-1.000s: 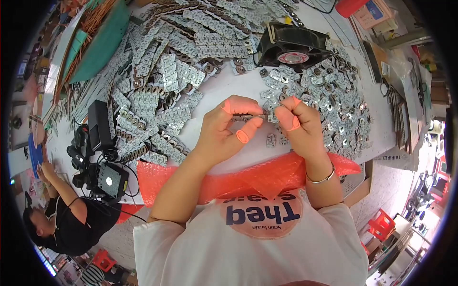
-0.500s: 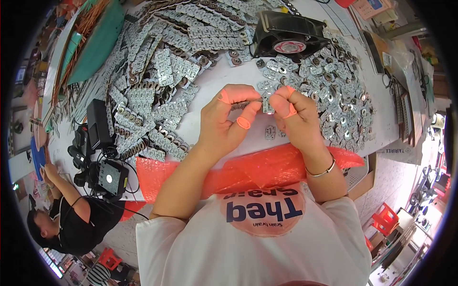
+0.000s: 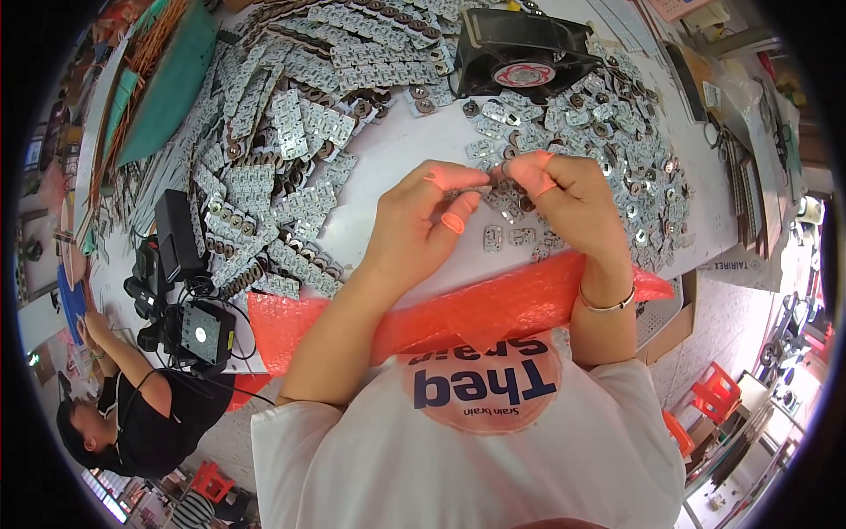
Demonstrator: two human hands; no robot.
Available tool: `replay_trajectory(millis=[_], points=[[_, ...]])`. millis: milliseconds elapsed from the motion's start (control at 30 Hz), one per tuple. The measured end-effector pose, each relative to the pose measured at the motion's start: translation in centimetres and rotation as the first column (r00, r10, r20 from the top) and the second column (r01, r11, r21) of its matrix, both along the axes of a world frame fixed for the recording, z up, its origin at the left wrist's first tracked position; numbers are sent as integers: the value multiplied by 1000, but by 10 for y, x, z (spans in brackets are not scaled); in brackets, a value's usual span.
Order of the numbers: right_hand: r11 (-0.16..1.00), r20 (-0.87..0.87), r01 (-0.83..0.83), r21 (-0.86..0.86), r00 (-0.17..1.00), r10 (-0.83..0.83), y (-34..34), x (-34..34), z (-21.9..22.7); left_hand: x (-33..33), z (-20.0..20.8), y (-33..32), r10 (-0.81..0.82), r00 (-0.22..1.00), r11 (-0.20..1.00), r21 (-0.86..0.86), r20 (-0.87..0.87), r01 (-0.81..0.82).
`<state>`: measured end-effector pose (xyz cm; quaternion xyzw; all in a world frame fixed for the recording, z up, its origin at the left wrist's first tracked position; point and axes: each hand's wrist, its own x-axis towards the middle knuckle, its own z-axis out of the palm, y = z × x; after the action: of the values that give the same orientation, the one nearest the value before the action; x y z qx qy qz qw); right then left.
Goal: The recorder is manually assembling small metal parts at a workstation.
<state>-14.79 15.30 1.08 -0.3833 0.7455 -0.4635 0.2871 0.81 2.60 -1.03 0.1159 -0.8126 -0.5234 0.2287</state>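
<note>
My left hand (image 3: 421, 216) is closed in a pinch, with orange finger cots on its thumb and forefinger. Between its fingertips shows the edge of a small circuit board (image 3: 483, 188), mostly hidden. Facing it, my right hand (image 3: 573, 198) also pinches at this board, its cotted thumb and forefinger close to the left fingertips. Below the hands lie a loose square circuit board (image 3: 493, 237) and another one (image 3: 523, 236) beside it. To the right spreads a heap of loose small boards (image 3: 630, 167) with round dark parts.
Joined circuit board strips (image 3: 304, 123) pile up at the left and back. A black fan (image 3: 524, 53) stands at the back. Red plastic wrap (image 3: 493, 295) lines the front edge. Black adapters and cables (image 3: 198, 331) lie left, near a co-worker (image 3: 132, 406). A green container (image 3: 176, 88) holds brown strips.
My right hand has shifted right and turned, its fingertips now higher against the left ones. My left fingertips have moved slightly right. More loose boards show below the right hand.
</note>
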Motion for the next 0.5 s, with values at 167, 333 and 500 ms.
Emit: replay_trajectory(millis=[167, 333, 500], points=[[993, 39, -95, -68, 994, 98, -1, 6, 9, 1, 5, -2, 80, 997, 690, 723, -17, -43], [988, 130, -129, -79, 982, 139, -4, 9, 7, 3, 11, -6, 16, 999, 666, 745, 42, -42], [967, 316, -142, -211, 926, 205, -6, 19, -2, 9, 6, -14, -59, 998, 471, 882, 9, 20]])
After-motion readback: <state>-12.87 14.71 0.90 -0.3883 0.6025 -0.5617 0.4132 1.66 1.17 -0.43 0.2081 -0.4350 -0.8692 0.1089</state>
